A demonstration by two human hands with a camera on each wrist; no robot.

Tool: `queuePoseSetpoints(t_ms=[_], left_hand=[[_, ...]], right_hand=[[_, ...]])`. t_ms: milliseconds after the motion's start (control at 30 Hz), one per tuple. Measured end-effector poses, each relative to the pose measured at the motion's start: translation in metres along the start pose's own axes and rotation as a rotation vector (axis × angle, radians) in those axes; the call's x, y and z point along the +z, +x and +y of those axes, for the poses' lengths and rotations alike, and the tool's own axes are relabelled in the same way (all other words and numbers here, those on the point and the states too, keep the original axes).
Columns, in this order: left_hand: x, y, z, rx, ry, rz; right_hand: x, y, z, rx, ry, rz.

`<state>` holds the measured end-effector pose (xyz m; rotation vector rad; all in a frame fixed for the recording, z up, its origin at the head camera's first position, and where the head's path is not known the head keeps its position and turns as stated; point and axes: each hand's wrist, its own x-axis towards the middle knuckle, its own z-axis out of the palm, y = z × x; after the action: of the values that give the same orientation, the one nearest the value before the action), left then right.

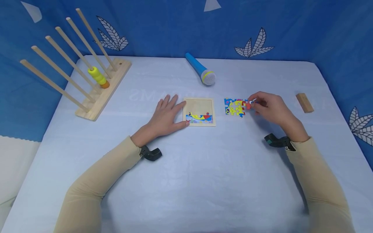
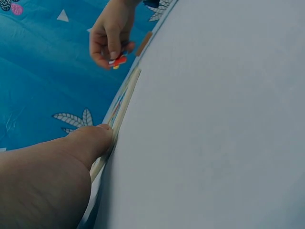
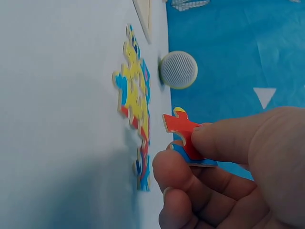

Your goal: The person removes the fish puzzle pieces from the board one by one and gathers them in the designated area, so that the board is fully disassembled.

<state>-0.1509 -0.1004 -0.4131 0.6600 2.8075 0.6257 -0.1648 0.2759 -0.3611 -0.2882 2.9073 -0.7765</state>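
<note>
My left hand [image 1: 165, 117] lies spread at the left side of a square wooden puzzle tray [image 1: 199, 106], with the thumb and index finger at its edge. Joined jigsaw pieces [image 1: 201, 117] in yellow, red and blue fill the lower part of the tray; its upper part is bare wood. My right hand [image 1: 271, 106] pinches a red puzzle piece [image 3: 183, 129] with blue and yellow parts between thumb and fingers, raised above the table. Just left of that hand lies a cluster of mostly yellow and blue puzzle pieces [image 1: 234, 107], partly overlapped by the hand in the head view.
A toy microphone [image 1: 201, 68] with a blue handle lies behind the tray. At the back left stands a wooden peg rack [image 1: 99, 97] with yellow and orange beads on one peg. A small wooden block [image 1: 304, 103] is at the right. Blue fabric [image 1: 180, 29] hangs behind the table.
</note>
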Motion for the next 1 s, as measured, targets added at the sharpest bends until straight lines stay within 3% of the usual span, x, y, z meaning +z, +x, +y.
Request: queuePoseSetpoints(t_ms=[267, 600, 1000], left_hand=[[0.001, 0.001, 0.000, 0.008, -0.008, 0.004], [0.000, 0.001, 0.000, 0.006, 0.005, -0.004], [0.000, 0.002, -0.001, 0.001, 0.005, -0.003]], right_hand=[[-0.001, -0.001, 0.009, 0.079, -0.020, -0.049], [0.002, 0.003, 0.012, 0.088, -0.016, -0.126], [0.006, 0.003, 0.011, 0.084, -0.053, -0.108]])
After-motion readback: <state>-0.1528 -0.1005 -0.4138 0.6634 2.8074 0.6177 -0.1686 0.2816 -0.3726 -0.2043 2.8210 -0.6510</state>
